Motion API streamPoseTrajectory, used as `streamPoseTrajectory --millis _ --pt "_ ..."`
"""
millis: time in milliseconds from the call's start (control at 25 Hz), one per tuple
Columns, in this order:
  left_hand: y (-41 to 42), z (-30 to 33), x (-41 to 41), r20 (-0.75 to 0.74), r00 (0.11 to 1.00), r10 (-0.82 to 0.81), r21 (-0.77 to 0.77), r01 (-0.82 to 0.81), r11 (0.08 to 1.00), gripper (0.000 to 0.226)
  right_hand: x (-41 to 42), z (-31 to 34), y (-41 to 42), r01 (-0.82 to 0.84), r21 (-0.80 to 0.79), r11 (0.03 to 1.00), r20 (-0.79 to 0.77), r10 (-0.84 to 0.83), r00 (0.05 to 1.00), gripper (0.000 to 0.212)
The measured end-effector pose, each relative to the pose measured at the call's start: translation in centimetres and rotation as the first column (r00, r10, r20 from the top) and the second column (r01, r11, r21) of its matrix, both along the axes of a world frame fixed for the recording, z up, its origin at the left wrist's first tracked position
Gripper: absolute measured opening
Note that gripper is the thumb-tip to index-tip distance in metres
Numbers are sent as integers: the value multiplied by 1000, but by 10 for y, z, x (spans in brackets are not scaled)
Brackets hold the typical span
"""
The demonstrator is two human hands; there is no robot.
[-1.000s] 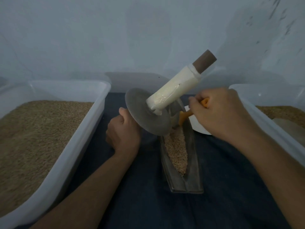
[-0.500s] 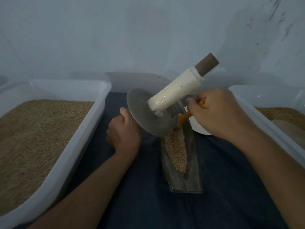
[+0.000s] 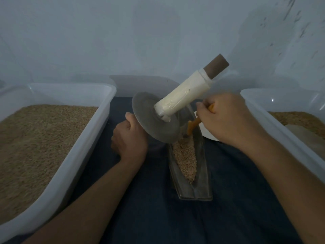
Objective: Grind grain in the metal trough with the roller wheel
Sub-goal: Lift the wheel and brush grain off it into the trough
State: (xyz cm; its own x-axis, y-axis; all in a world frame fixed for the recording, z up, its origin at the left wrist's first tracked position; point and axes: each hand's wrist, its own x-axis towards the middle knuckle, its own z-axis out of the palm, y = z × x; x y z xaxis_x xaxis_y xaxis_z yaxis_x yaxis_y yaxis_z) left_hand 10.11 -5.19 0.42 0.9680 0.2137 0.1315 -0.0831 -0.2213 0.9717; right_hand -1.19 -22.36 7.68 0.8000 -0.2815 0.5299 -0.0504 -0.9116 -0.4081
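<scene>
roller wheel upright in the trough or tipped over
Tipped. The roller wheel leans left, its wrapped handle pointing up to the right, above the grain in the metal trough. The left hand grips behind the disc.

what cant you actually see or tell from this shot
Head view only:
- Left hand: the roller wheel disc covers its fingers, so its grip is unclear.
- Orange tool: the right hand hides its handle.
- Metal trough: far end behind the disc.
- Right bin: cut off by the frame edge.
</scene>
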Motion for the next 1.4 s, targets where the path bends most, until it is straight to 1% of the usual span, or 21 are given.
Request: streamPoseTrajectory --millis 120,200,280,400,440,520,640,760,800,880,1080,1200,1320,1400 --pt "1 -1 0 -2 1000 2 8 -1 1000 62 -7 12 -3 44 -25 999 125 -40 991 45" --pt "2 -2 -1 1 1000 -6 7 6 1000 62 2 14 -3 84 19 996 187 -86 979 40" --pt "3 -3 -1 6 1000 -14 -13 14 1000 61 11 8 2 71 58 996 150 -79 986 42" --pt "3 -2 0 1 1000 -21 -19 21 1000 59 9 -8 5 54 76 996 7 -55 998 46" --pt "2 -2 1 -3 1000 -24 -17 23 1000 58 4 -10 4 39 65 997 -7 -39 999 46" --pt "2 -3 2 -18 1000 -23 -17 23 1000 57 -9 -6 2 9 30 1000 13 -9 1000 45" --pt "2 -3 1 -20 1000 -24 -26 24 999 58 -25 10 2 36 -23 999 132 -33 991 45" --pt "4 -1 -1 -11 1000 -28 -46 27 999 56 -34 26 7 63 47 997 329 -75 941 41" --pt "4 0 -1 -11 1000 -25 -47 25 999 56 -36 28 9 61 67 996 373 -82 924 40" --pt "3 1 -1 -21 1000 -22 -42 21 999 55 -36 29 14 66 102 993 432 -104 896 41" --pt "3 -1 -2 -34 999 -11 -17 10 1000 53 -32 30 14 46 192 980 550 -146 822 55" --pt "2 -2 0 -42 999 -6 -34 4 999 52 -29 30 15 10 229 973 561 -141 816 60" --pt "2 -1 1 -52 999 6 -35 -8 999 52 -25 24 20 9 233 972 495 -126 860 61" --pt "2 0 0 -57 998 12 -32 -14 999 52 -22 20 24 -9 267 964 468 -121 876 60"
